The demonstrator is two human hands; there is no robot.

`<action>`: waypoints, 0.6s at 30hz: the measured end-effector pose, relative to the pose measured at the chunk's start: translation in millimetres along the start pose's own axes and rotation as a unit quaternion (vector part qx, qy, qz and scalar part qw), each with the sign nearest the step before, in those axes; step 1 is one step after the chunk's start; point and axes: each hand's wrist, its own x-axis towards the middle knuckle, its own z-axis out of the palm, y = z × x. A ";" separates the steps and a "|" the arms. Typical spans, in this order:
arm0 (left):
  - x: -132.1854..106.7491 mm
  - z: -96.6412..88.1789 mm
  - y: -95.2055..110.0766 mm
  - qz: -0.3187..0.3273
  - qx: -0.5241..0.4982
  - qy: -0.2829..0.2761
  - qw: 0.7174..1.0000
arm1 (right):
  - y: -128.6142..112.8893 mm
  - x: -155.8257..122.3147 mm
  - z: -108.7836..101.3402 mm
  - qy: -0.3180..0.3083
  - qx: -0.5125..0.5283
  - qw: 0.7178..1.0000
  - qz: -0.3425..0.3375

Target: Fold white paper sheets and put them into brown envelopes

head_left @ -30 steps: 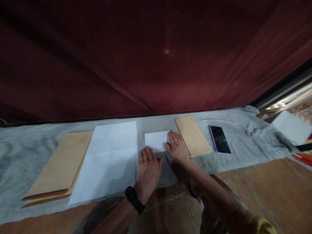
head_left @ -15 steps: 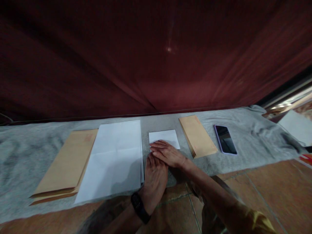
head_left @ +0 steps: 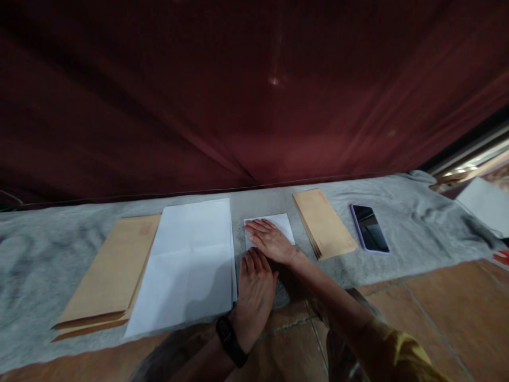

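Observation:
A small piece of folded white paper (head_left: 284, 224) lies on the grey cloth in front of me, partly covered by my hands. My right hand (head_left: 272, 241) rests flat on it, fingers stretched toward its left side and holding nothing. Just below, my left hand (head_left: 256, 284) presses palm down at the paper's near edge, its fingers extended and a black band on the wrist. Left of that hand is a stack of large white sheets (head_left: 194, 244) with faint crease lines.
Brown envelopes (head_left: 109, 270) are stacked at the left, partly under the white sheets. More brown envelopes (head_left: 326, 223) lie right of my hands, beside a phone (head_left: 369, 228) in a purple case. A dark red curtain (head_left: 254, 106) hangs behind the grey cloth (head_left: 417, 223); tiled floor (head_left: 429, 307) is in front.
My right hand has slid up and away from my left hand, higher onto the folded paper. The hands overlapped before and are now slightly apart.

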 end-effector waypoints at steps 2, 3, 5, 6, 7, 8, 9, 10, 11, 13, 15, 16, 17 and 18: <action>0.5 -2.0 -0.9 0.002 -0.006 -0.008 1.000 | 1.0 2.3 0.9 0.008 -0.010 1.000 0.011; 0.8 -3.1 -1.1 0.005 -0.003 -0.009 1.000 | 1.4 3.1 1.3 0.012 -0.015 1.000 0.018; 1.3 -4.6 -1.1 0.015 0.013 -0.006 1.000 | 2.8 4.0 2.6 0.020 -0.028 0.999 0.034; 1.5 -4.9 -0.8 0.017 0.022 -0.004 1.000 | 3.8 4.1 3.2 0.024 -0.034 0.998 0.043; 1.9 -5.0 -0.3 0.018 0.028 -0.003 0.999 | 4.9 3.8 3.6 0.029 -0.038 0.997 0.053; 2.3 -4.8 0.2 0.016 0.031 -0.003 0.999 | 6.1 3.3 3.7 0.034 -0.040 0.997 0.062; 2.8 -4.6 0.8 0.012 0.031 -0.003 0.999 | 7.3 2.4 3.3 0.040 -0.038 0.996 0.069; 3.4 -4.6 1.3 0.009 0.031 -0.004 0.999 | 8.3 1.0 2.3 0.047 -0.033 0.996 0.073; 4.0 -4.8 1.8 0.006 0.031 -0.005 0.999 | 8.9 -1.0 0.9 0.053 -0.025 0.996 0.073; 5.3 -6.5 2.1 0.007 0.034 -0.004 0.999 | 8.1 -7.1 -3.1 0.065 0.002 0.996 0.059; 6.0 -9.5 1.8 0.014 0.034 -0.001 0.999 | 4.5 -16.3 -6.8 0.063 0.036 0.997 0.031; 6.1 -11.0 1.5 0.016 0.029 -0.002 0.999 | 1.8 -21.8 -8.0 0.054 0.052 0.997 0.016; 5.9 -12.3 1.0 0.019 0.022 -0.004 1.000 | -1.2 -27.7 -8.7 0.042 0.066 0.997 0.002; 5.5 -13.2 0.4 0.022 0.015 -0.007 1.000 | -4.2 -33.7 -9.0 0.027 0.076 0.997 -0.008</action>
